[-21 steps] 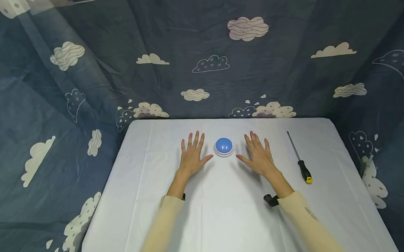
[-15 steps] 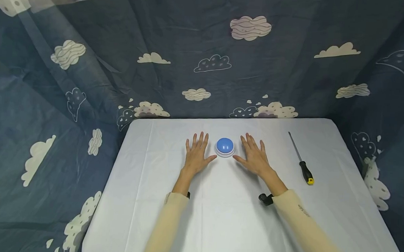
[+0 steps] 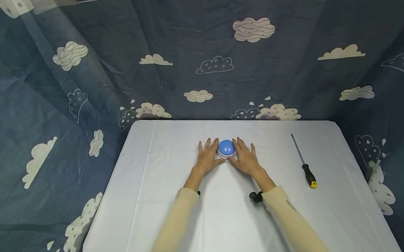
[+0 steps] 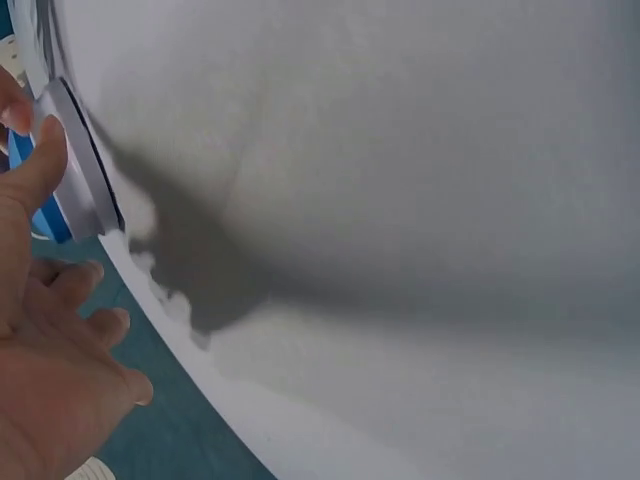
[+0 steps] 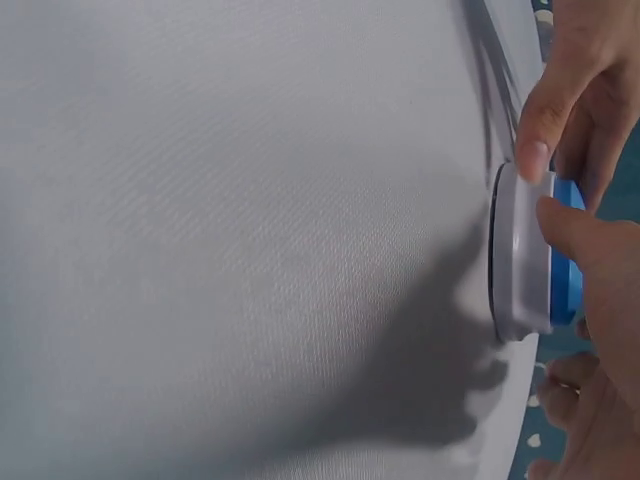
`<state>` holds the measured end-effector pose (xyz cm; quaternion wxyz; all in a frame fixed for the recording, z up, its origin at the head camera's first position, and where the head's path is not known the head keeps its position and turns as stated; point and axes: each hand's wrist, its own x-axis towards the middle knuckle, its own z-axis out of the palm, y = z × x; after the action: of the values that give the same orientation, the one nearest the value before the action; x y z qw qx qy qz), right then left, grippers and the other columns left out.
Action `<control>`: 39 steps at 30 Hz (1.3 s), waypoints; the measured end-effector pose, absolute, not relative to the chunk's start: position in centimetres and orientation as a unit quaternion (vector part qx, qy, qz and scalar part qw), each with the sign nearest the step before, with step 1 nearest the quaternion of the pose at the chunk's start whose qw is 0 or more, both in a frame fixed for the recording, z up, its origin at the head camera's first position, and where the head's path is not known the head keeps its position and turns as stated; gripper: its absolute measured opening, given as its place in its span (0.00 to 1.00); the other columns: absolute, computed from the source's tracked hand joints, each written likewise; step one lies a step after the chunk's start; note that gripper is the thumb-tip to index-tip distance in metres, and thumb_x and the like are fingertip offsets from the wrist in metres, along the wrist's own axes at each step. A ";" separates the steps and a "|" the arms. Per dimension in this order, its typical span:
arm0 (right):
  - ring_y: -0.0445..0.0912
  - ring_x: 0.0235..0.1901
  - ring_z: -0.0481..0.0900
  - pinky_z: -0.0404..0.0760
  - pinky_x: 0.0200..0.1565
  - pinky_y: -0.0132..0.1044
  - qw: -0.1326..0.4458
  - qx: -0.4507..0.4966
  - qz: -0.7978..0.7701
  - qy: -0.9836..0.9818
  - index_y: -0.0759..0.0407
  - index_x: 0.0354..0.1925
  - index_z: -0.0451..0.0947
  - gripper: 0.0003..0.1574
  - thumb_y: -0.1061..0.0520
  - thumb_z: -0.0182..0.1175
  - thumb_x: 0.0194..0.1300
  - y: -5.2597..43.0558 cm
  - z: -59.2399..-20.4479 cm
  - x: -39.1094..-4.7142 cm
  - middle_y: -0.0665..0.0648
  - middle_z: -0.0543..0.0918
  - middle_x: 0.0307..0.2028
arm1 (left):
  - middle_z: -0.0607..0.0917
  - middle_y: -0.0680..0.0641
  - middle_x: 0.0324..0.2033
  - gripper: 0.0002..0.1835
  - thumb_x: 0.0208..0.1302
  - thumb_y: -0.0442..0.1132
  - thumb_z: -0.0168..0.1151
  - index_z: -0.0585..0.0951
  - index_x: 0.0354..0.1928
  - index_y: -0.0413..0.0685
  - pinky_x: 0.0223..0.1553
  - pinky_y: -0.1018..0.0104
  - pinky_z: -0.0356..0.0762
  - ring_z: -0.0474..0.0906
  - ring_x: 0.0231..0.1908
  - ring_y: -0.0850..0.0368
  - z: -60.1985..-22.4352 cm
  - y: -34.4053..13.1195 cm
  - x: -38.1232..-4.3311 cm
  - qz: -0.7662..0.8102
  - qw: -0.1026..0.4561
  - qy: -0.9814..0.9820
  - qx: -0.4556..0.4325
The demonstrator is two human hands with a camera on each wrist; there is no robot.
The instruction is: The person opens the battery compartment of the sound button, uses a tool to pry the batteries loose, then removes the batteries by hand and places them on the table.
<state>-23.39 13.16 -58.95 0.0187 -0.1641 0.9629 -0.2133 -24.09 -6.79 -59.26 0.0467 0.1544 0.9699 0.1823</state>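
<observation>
A round push button [image 3: 226, 147] with a blue dome and a white base sits on the white table [image 3: 218, 223]. My left hand [image 3: 205, 160] is at its left side and my right hand [image 3: 247, 161] at its right, fingers extended forward along it. Both thumbs point inward and come close together at the near side of the base. In the right wrist view, the right thumb [image 5: 572, 228] overlaps the white base, and the left thumb [image 5: 535, 150] is right at its edge. The left wrist view shows the button [image 4: 90, 175] partly behind a thumb.
A screwdriver [image 3: 309, 176] with a black and yellow handle lies to the right, its shaft pointing away. Dark blue cloth with cloud prints hangs behind and beside the table. A black wrist camera [image 3: 255, 197] is at the right sleeve.
Both hands have moved inward from either side, the left one rightward and the right one leftward, until they flank the button. The screwdriver stays where it lies on the table.
</observation>
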 end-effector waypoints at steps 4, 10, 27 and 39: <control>0.64 0.79 0.58 0.48 0.75 0.74 0.020 -0.166 -0.211 0.963 0.66 0.80 0.53 0.53 0.42 0.64 0.71 13.0 -59.2 -23.5 0.71 0.58 0.79 | 0.62 0.46 0.80 0.49 0.67 0.57 0.66 0.56 0.81 0.43 0.81 0.35 0.35 0.50 0.82 0.43 -59.5 -6.1 -24.2 0.183 0.042 0.970 0.155; 0.63 0.77 0.62 0.51 0.74 0.76 0.016 -0.180 -0.220 0.959 0.68 0.79 0.53 0.51 0.45 0.64 0.72 12.9 -59.5 -23.8 0.68 0.63 0.77 | 0.64 0.47 0.79 0.47 0.68 0.55 0.64 0.57 0.81 0.43 0.81 0.35 0.39 0.52 0.82 0.45 -59.8 -5.6 -24.4 0.170 0.035 0.973 0.153; 0.68 0.73 0.67 0.67 0.70 0.69 0.013 -0.220 -0.321 0.921 0.66 0.79 0.55 0.48 0.48 0.63 0.74 13.9 -58.9 -23.1 0.71 0.65 0.75 | 0.74 0.40 0.72 0.39 0.71 0.50 0.65 0.66 0.76 0.38 0.80 0.31 0.39 0.72 0.72 0.46 -58.1 -6.8 -23.5 0.325 0.045 0.930 0.163; 0.69 0.72 0.68 0.68 0.71 0.66 0.040 -0.202 -0.401 0.893 0.58 0.80 0.57 0.48 0.45 0.64 0.73 14.5 -57.5 -22.5 0.71 0.68 0.74 | 0.71 0.39 0.74 0.36 0.77 0.53 0.58 0.64 0.79 0.44 0.78 0.46 0.61 0.70 0.73 0.40 -56.7 -7.7 -23.1 0.462 0.096 0.869 0.150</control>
<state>-22.55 14.47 -57.52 0.0401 -0.2018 0.8926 -0.4012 -23.08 -7.71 -56.73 0.0956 0.1497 0.8691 0.4616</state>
